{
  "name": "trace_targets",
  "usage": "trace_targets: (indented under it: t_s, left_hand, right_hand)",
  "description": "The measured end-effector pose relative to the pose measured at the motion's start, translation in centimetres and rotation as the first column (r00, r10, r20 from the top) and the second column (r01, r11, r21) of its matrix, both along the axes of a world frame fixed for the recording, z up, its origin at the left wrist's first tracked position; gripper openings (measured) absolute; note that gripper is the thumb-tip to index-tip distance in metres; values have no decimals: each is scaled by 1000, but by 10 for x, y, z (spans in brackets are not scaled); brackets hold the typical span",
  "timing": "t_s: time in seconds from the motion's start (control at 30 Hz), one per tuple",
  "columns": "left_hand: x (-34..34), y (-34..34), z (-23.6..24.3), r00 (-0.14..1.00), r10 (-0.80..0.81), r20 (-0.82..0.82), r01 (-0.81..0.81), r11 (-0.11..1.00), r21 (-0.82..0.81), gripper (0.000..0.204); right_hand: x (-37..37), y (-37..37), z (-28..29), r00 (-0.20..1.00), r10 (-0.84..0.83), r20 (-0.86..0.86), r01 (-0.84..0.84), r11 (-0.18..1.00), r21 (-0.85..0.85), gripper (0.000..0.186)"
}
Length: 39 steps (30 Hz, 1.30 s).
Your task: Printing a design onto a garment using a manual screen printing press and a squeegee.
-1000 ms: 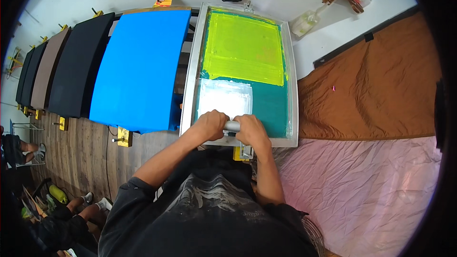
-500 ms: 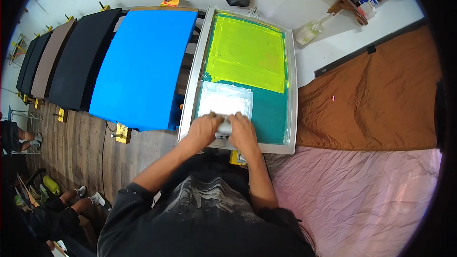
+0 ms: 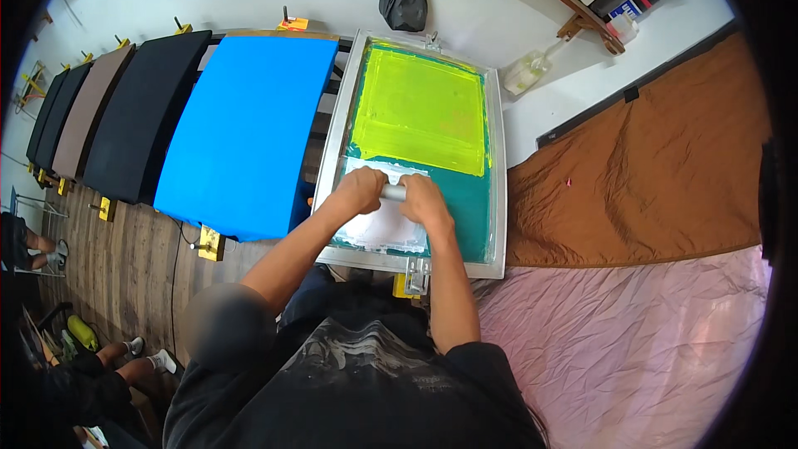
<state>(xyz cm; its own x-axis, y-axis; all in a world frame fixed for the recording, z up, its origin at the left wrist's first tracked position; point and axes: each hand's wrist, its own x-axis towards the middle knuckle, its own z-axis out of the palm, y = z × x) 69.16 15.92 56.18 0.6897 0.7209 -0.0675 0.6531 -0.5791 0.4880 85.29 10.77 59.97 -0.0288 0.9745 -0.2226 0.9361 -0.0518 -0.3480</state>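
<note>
A silver-framed printing screen [image 3: 499,208] lies in front of me. Its mesh is teal, with a large yellow-green ink patch [image 3: 424,108] on the far part and a white ink patch [image 3: 382,231] on the near left. My left hand [image 3: 360,190] and my right hand [image 3: 424,199] are both closed around a squeegee, whose grey handle [image 3: 394,192] shows between them. It is over the far part of the white patch; my hands hide most of it, including its blade edge.
On the left is a board under bright blue cloth [image 3: 249,133], with black and brown boards beyond. Brown cloth [image 3: 648,166] and pinkish sheeting [image 3: 623,333] lie to the right. A metal clamp [image 3: 417,275] sits at the screen's near edge. Seated people's legs [image 3: 125,366] show lower left.
Both hands have pushed the squeegee away from my body, from the near end of the white patch to its far part. The whole view has shifted slightly.
</note>
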Motion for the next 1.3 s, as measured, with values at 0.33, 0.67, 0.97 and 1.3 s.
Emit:
trace_targets:
  t_s: [0.33,0.67,0.97,1.3]
  left_hand:
    - [-29,-61,37,989,-85,-118,53,967,-250,28]
    - [-19,-33,-4,991,6,133,-11,999,35,28]
    - [-37,-78,36,996,-69,-62,57,983,-172,23]
    - [-11,-22,3,1000,8,16,-7,999,-35,28]
  right_hand:
    - [-30,-63,27,998,37,-50,-45,984,-173,23]
    - [-23,-33,6,997,-6,72,5,1000,4,31]
    - [-43,-80,35,1000,28,8,-27,994,-107,25]
    - [-18,-22,10,1000,5,0,-5,1000,24,25]
